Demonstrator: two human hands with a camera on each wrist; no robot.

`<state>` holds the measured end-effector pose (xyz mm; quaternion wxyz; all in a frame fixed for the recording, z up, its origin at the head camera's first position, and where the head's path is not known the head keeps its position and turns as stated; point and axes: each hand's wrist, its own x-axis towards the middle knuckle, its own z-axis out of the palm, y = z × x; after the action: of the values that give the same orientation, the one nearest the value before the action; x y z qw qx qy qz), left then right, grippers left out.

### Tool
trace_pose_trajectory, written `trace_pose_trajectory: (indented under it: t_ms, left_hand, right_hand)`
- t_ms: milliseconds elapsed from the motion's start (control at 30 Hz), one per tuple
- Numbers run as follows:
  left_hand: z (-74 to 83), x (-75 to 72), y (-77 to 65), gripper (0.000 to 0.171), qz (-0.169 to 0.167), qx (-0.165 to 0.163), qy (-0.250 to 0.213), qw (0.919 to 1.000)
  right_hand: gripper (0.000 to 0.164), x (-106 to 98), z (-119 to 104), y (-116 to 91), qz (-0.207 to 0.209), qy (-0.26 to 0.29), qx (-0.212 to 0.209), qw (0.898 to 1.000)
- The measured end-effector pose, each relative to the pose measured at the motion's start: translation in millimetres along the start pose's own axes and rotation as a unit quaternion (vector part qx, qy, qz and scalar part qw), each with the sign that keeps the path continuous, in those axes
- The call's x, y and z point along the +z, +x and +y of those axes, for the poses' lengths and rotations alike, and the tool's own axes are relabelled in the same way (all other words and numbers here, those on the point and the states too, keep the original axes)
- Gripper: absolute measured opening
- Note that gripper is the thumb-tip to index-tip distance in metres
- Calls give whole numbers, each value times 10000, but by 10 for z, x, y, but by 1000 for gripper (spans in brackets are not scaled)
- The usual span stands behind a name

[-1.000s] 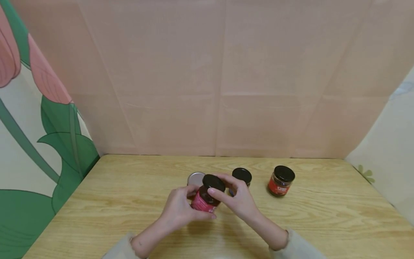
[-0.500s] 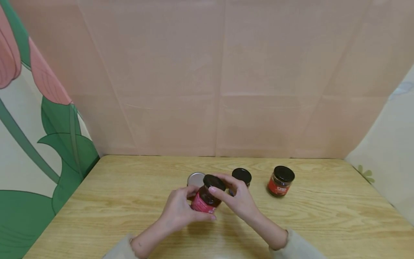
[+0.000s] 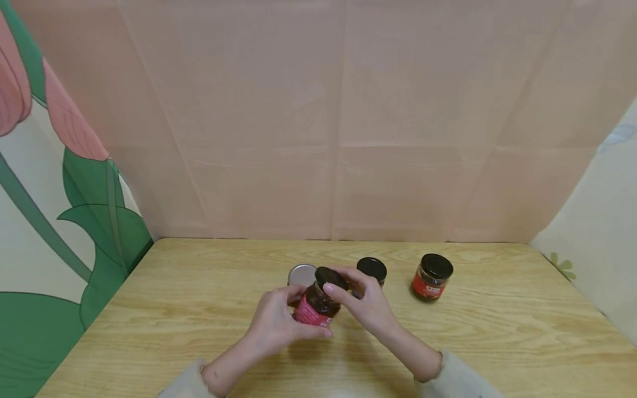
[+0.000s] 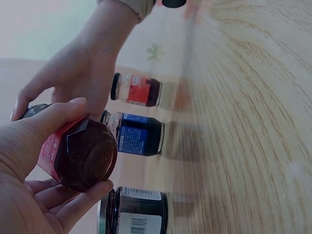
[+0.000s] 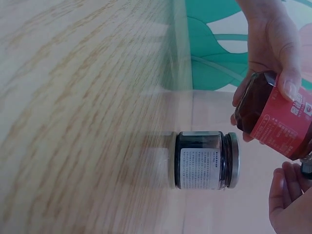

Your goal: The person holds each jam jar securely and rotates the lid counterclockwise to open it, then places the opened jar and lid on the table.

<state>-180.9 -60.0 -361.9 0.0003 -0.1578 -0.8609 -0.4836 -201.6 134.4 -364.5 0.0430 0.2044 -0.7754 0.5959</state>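
Note:
A faceted jar of dark contents with a pink-red label (image 3: 312, 314) is held tilted above the table. My left hand (image 3: 276, 319) grips its body, thumb on the near side; the wrist view shows the jar's bottom (image 4: 92, 158) and the left fingers beneath it. The fingers and thumb of my right hand (image 3: 370, 309) pinch the jar's black lid (image 3: 330, 278) at its rim. Whether the lid is loose from the jar cannot be seen. Behind the hands stand a silver-lidded jar (image 3: 301, 273) and a black-lidded jar with a blue label (image 4: 132, 135), both partly hidden in the head view.
A black-lidded jar with a red label (image 3: 431, 278) stands upright to the right on the wooden table (image 3: 199, 287). A plain pinkish cloth (image 3: 249, 121) hangs behind the table. Flower-patterned panels (image 3: 106, 221) flank it.
The lid and the right fingertips have shifted very slightly to the right, and a little more of the jar's neck shows. My left hand keeps its hold in place.

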Motion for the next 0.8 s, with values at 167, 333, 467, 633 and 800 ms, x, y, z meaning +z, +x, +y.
trace_pose_trajectory:
  t_ms: [167, 333, 467, 633, 800]
  left_hand:
    - [-14, 5, 8, 67, -31, -62, -21, 10000]
    - [-29, 13, 11, 69, 1, -9, 4, 10000]
    - [-35, 16, 13, 69, 27, 11, -7, 10000]
    - [-35, 17, 13, 69, 50, -37, -2, 10000]
    - [-35, 14, 4, 70, 58, -85, -58, 9999]
  right_hand:
    - [33, 4, 11, -4, 160, 166, 94, 9997]
    - [32, -6, 18, -10, 299, 287, 160, 9990]
    - [31, -12, 15, -14, 356, 223, 174, 9990]
    - [30, -22, 5, -31, 411, 127, 329, 9985]
    - [31, -24, -5, -43, 384, 178, 413, 9982]
